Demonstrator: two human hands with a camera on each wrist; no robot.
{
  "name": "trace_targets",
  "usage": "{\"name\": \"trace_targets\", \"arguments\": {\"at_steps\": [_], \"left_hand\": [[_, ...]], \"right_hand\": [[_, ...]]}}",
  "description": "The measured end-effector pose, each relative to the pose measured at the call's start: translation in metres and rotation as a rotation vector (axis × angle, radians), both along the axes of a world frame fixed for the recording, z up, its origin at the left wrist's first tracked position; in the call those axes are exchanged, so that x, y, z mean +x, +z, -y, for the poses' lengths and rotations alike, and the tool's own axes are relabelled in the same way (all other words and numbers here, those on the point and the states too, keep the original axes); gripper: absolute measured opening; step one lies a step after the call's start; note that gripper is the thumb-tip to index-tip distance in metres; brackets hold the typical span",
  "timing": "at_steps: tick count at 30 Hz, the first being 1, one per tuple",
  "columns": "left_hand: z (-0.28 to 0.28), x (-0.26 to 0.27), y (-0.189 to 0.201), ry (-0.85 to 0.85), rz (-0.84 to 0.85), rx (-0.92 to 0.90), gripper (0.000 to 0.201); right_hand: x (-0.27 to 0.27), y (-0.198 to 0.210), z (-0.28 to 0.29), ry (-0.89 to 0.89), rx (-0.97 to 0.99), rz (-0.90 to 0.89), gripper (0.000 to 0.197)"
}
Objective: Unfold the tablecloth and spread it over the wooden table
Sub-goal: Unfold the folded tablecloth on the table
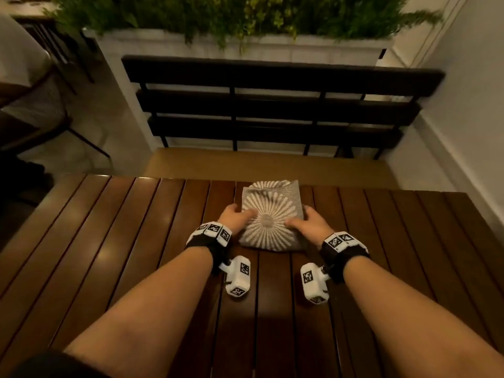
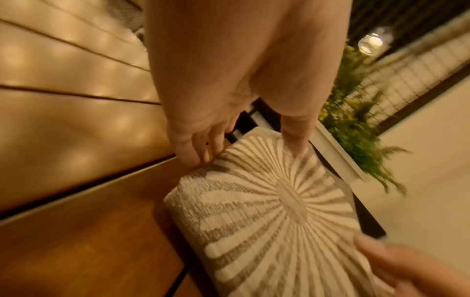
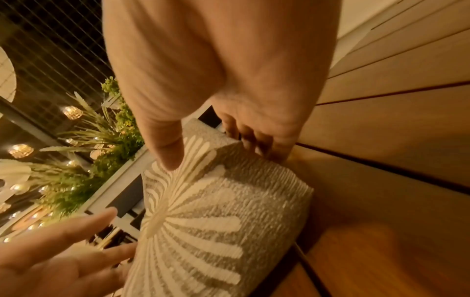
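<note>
Left arm: bare forearm reaching forward over the worktop (image 1: 114, 241), a dark strap with white marker blocks on the wrist (image 1: 209, 236).
Right arm: likewise bare, with the same strap and marker blocks on the right wrist (image 1: 344, 244).
Worktop: dark brown wooden slats running away from the person, glossy with light spots.
Tablecloth: a tablecloth (image 1: 272, 217) still folded into a thick rectangular pack, grey with a white sunburst pattern, lying flat on the worktop's middle slats towards the far edge.
Left grip: the left hand (image 1: 236, 217) holds the pack's left edge, thumb on top of the pattern, fingers (image 2: 193, 148) curled down against the side where cloth meets wood.
Right grip: the right hand (image 1: 309, 222) mirrors it on the right edge, thumb (image 3: 167, 148) pressed onto the top, fingers (image 3: 264, 144) curled down the side.
Beyond the worktop: a dark slatted bench (image 1: 272, 110) facing the person.
Farthest: a white planter (image 1: 245, 47) of green plants behind the bench; a white wall (image 1: 469, 77) on the right.
</note>
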State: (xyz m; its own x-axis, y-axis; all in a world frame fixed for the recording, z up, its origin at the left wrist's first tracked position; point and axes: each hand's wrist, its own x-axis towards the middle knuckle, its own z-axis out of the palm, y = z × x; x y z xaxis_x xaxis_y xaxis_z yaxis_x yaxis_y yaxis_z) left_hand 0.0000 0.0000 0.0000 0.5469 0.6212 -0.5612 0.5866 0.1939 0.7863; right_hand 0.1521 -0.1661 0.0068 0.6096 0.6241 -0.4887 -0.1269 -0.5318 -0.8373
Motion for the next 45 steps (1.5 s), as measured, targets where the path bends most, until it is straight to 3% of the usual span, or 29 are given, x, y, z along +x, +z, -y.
{"name": "trace_targets", "arguments": {"at_steps": [2,5,7,10,13,15,17,19,21,24,27,28,31,33,36,39,40,43,45], "left_hand": [[-0.005,0.003,-0.007,0.049,0.014,-0.006,0.119],[-0.006,0.003,-0.011,-0.026,0.046,-0.024,0.062],[-0.005,0.002,-0.009,-0.068,0.074,-0.047,0.039],[-0.001,-0.004,0.001,-0.1,0.152,-0.023,0.039],[0.018,-0.023,0.021,-0.246,0.293,0.047,0.051],[0.036,-0.044,0.023,-0.322,0.379,0.116,0.047],[0.053,-0.07,0.011,-0.427,0.408,0.285,0.036],[0.067,-0.092,-0.007,-0.586,0.391,0.478,0.025],[0.079,-0.105,-0.024,-0.805,0.324,0.711,0.01],[0.092,-0.116,-0.047,-1.089,0.197,0.957,0.022],[0.1,-0.124,-0.052,-1.25,0.009,0.93,0.058],[0.101,-0.125,-0.045,-1.265,-0.038,0.901,0.062],[0.108,-0.121,-0.013,-1.169,-0.033,0.801,0.035],[0.117,-0.108,0.005,-1.097,-0.029,0.854,0.04],[0.145,-0.08,0.017,-1.039,-0.037,0.923,0.052],[0.177,-0.058,0.019,-1.124,-0.251,0.807,0.084],[0.184,-0.052,0.018,-1.127,-0.331,0.756,0.092],[0.191,-0.043,0.016,-1.087,-0.438,0.687,0.1],[0.192,-0.041,0.013,-1.126,-0.484,0.67,0.1]], "right_hand": [[0.007,-0.002,-0.005,0.039,-0.024,0.012,0.08],[0.013,-0.003,-0.008,0.086,-0.037,-0.016,0.07],[0.014,0.001,-0.007,0.114,-0.02,-0.026,0.058],[0.009,0.007,-0.001,0.156,0.057,0.011,0.052],[-0.007,0.018,0.018,0.256,0.197,0.079,0.05],[-0.022,0.017,0.036,0.371,0.286,0.111,0.047],[-0.035,0.003,0.057,0.524,0.309,0.31,0.04],[-0.043,-0.016,0.075,0.713,0.206,0.654,0.037],[-0.053,-0.031,0.092,0.868,0.079,0.864,0.033],[-0.065,-0.053,0.114,1.017,-0.032,1.019,0.048],[-0.073,-0.061,0.127,1.007,-0.069,1.006,0.052],[-0.075,-0.058,0.127,1.001,-0.078,0.977,0.048],[-0.071,-0.034,0.117,1.023,-0.101,0.891,0.023],[-0.063,-0.012,0.1,1.004,-0.145,0.801,0.024],[-0.048,0.007,0.067,0.722,-0.121,0.702,0.027],[-0.037,0.005,0.034,0.376,-0.078,0.65,0.026],[-0.036,0.002,0.026,0.313,-0.123,0.594,0.034],[-0.034,-0.011,0.015,0.304,-0.252,0.48,0.067],[-0.029,-0.015,0.014,0.335,-0.222,0.438,0.081]]}}
